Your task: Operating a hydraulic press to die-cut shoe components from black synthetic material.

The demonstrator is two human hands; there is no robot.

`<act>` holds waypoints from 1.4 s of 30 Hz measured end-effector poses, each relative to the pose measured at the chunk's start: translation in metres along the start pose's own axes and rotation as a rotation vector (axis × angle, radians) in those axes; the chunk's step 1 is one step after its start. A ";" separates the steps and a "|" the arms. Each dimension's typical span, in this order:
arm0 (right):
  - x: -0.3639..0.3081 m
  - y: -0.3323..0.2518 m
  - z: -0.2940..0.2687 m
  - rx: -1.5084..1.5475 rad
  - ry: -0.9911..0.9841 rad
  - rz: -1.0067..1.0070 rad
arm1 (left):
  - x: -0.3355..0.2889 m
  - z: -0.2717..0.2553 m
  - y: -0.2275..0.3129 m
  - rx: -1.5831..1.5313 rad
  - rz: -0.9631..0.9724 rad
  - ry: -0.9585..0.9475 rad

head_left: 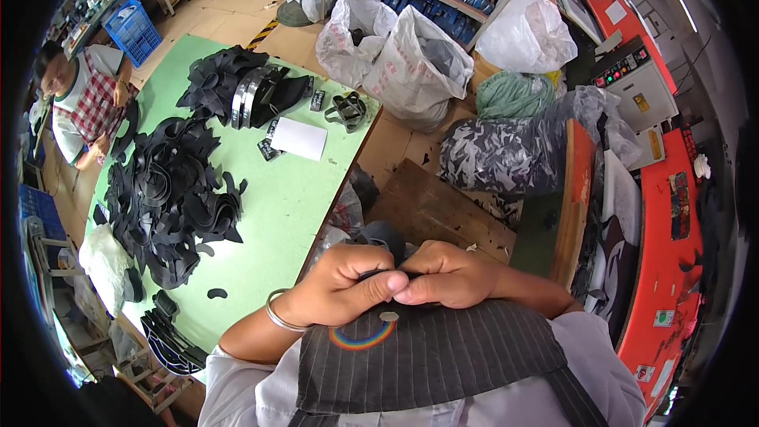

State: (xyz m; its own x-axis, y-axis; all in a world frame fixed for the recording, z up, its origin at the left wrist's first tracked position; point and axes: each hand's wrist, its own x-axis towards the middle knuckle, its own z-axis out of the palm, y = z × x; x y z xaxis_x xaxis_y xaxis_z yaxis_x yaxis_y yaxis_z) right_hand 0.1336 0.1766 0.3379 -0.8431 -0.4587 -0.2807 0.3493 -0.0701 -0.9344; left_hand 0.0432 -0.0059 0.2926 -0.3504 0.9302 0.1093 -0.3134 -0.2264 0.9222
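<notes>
Close in front of my apron (443, 356), my left hand (340, 285) and my right hand (452, 275) meet with thumbs nearly touching. Both are closed on a thin black piece of material (368, 274). Only slivers of it show between the fingers, so its shape is hidden. To the left, a large heap of curved black cut pieces (162, 190) lies on the green table (269, 213). One small curved black piece (217, 293) rests alone near the table's close end.
Further back on the table are stacked black pieces (217, 79), a white card (299, 139) and black metal cutting dies (345, 111). A co-worker (87, 103) stands at the left side. Open white sacks (415, 71) and a red machine (660, 245) stand beyond and right.
</notes>
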 end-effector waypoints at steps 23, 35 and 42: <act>-0.003 0.019 0.019 -0.359 0.290 -0.052 | -0.019 0.010 -0.031 -0.191 0.125 0.260; 0.011 -0.012 0.007 -0.714 0.536 -0.248 | -0.022 0.019 -0.017 -0.273 -0.170 0.260; 0.035 0.020 0.017 -0.907 0.578 -0.285 | -0.026 0.017 -0.038 0.064 -0.139 0.396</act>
State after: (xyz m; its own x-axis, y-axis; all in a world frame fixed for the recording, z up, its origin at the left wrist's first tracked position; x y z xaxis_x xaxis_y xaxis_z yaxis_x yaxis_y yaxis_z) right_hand 0.1183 0.1443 0.3128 -0.9910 -0.0308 0.1305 -0.1170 0.6750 -0.7285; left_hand 0.0788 -0.0166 0.2607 -0.6246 0.7649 -0.1573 -0.3308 -0.0767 0.9406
